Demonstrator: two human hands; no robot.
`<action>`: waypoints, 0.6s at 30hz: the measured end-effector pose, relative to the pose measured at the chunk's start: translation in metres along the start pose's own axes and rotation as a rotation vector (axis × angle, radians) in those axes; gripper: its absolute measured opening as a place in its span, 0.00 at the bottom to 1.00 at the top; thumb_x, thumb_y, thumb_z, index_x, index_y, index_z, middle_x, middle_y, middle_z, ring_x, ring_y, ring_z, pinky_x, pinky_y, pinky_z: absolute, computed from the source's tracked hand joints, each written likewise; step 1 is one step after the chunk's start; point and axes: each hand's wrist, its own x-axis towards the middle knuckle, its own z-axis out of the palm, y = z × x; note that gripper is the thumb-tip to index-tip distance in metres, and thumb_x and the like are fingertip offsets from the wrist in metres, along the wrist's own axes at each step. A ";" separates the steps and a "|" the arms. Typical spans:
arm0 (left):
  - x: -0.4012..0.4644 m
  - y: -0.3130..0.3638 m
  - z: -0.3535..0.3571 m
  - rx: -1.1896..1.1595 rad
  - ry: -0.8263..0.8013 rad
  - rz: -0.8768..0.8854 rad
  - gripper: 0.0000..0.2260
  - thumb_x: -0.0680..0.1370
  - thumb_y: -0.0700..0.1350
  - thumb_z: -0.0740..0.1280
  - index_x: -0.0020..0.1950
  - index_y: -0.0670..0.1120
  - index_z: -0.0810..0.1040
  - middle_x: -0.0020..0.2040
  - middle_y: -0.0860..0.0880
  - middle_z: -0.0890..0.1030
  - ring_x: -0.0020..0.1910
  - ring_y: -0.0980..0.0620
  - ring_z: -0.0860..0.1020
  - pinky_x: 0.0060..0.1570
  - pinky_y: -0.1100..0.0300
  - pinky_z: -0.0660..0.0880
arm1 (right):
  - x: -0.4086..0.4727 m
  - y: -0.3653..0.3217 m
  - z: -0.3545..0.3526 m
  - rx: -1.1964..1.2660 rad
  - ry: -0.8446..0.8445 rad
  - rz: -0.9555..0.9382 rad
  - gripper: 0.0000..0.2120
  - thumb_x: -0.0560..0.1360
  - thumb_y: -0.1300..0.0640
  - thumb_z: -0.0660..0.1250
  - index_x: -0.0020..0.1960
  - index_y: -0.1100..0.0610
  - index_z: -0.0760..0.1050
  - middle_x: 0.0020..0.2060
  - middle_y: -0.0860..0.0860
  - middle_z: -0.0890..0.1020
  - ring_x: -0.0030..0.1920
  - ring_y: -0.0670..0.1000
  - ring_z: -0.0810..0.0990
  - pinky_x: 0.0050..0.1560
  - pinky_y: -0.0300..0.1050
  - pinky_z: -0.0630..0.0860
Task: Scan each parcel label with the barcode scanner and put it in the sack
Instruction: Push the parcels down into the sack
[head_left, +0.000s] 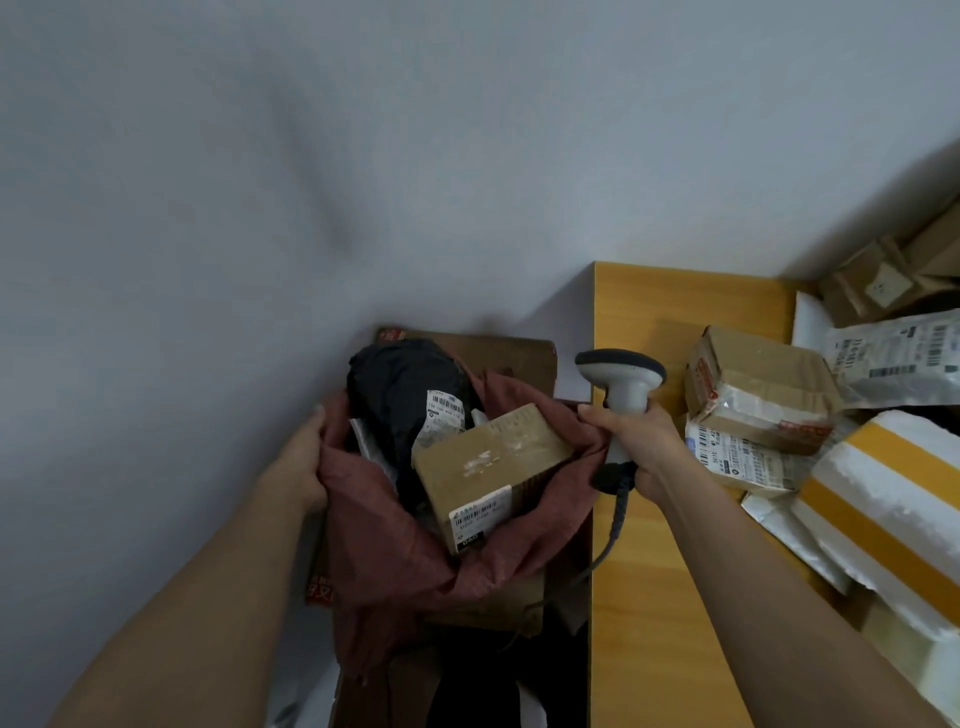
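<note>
Grey wall, left hand (301, 457) gripping maroon sack (395, 561), taped brown parcel (483, 467) inside, right hand (644, 447) clutching scanner (621, 384)

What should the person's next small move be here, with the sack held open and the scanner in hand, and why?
Probably let the left hand release the sack rim and reach for the brown box on the table. A cardboard box and a black parcel already sit in the sack, while the right hand grips the scanner, and unpacked parcels lie beside it.
</note>
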 end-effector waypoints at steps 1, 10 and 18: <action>0.002 -0.001 -0.002 0.077 -0.010 -0.031 0.18 0.81 0.54 0.62 0.55 0.39 0.80 0.47 0.40 0.83 0.44 0.43 0.80 0.41 0.48 0.75 | 0.000 -0.001 -0.001 -0.013 -0.009 -0.004 0.25 0.71 0.63 0.77 0.64 0.61 0.71 0.51 0.60 0.82 0.45 0.59 0.83 0.41 0.52 0.82; -0.018 0.034 -0.003 0.146 0.117 0.167 0.12 0.82 0.36 0.54 0.51 0.37 0.77 0.35 0.43 0.84 0.30 0.48 0.80 0.49 0.55 0.77 | -0.001 -0.034 0.004 0.072 0.096 -0.229 0.18 0.75 0.66 0.72 0.61 0.56 0.71 0.43 0.52 0.80 0.35 0.48 0.81 0.29 0.39 0.78; -0.033 0.050 -0.001 -0.032 0.061 0.286 0.20 0.82 0.51 0.52 0.53 0.41 0.80 0.64 0.38 0.77 0.48 0.42 0.78 0.63 0.49 0.73 | 0.000 -0.053 0.014 0.084 0.063 -0.352 0.17 0.75 0.64 0.72 0.59 0.52 0.70 0.43 0.50 0.78 0.39 0.49 0.80 0.39 0.45 0.79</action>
